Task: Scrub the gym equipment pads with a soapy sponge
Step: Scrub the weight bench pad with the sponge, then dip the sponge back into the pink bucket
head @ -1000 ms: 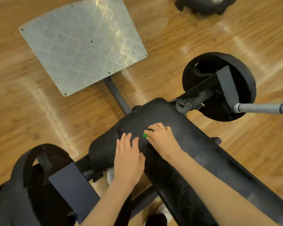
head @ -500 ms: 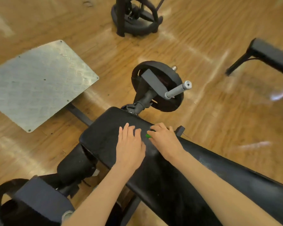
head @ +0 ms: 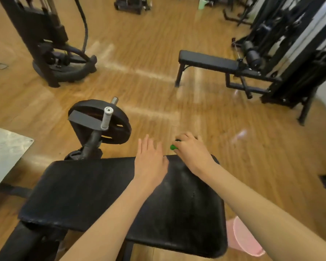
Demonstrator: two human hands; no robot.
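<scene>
Your right hand [head: 193, 152] curls its grip around a green sponge [head: 173, 147] at the black pad's [head: 94, 189] far edge, toward one o'clock. Your left hand [head: 150, 162] lies flat, fingers spread, just beside it at eleven o'clock.

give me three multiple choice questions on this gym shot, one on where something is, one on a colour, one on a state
1. Where is the pink bucket?
A. on the floor by the black pad's near right corner
B. on top of the flat bench
C. beside the metal plate

2. What colour is the sponge showing under the right hand?
A. yellow
B. green
C. blue

3. How is the left hand held?
A. clenched in a fist
B. gripping the grey handle
C. open, fingers extended, at the pad's far edge

Answers: 1 A, it sits low right next to the black pad. 2 B, a green bit pokes out beside the fingers. 3 C, the fingers are spread flat and hold nothing.
</scene>
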